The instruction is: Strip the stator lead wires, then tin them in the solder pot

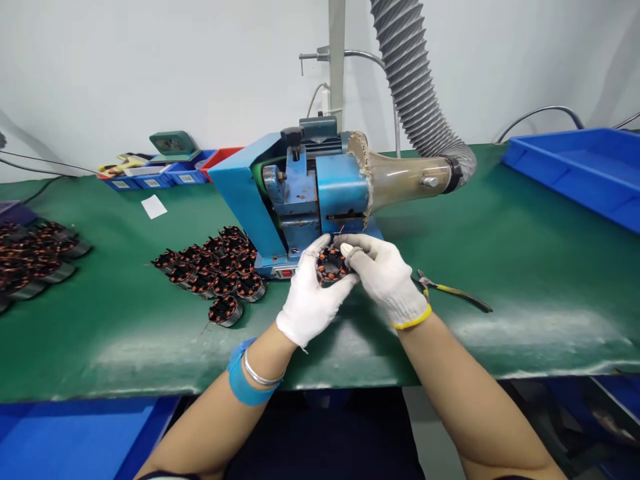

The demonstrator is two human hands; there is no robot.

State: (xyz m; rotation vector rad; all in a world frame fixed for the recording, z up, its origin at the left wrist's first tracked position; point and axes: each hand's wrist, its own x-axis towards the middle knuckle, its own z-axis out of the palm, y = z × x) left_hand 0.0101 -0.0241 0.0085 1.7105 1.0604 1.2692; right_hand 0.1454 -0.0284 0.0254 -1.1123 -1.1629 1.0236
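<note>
A motor stator (331,265), a ring with copper windings and a dark core, is gripped in my white-gloved left hand (313,300), its open face turned towards me. On the stator's upper right edge, the fingers of my gloved right hand (383,270) are pinched together at a thin copper wire end (341,230); the fingertips partly hide it. Just behind both hands stands a blue bench machine (343,183) with a clear funnel (407,179). Several more stators (213,263) are grouped left of the machine, with a single stator (225,311) in front of them.
Cutting pliers (457,295) with yellow-green handles lie right of my right hand. Another pile of stators (37,257) is at far left. Small parts bins (155,175) stand at back left, and a blue tray (575,170) at back right. A grey hose (413,80) rises from the funnel.
</note>
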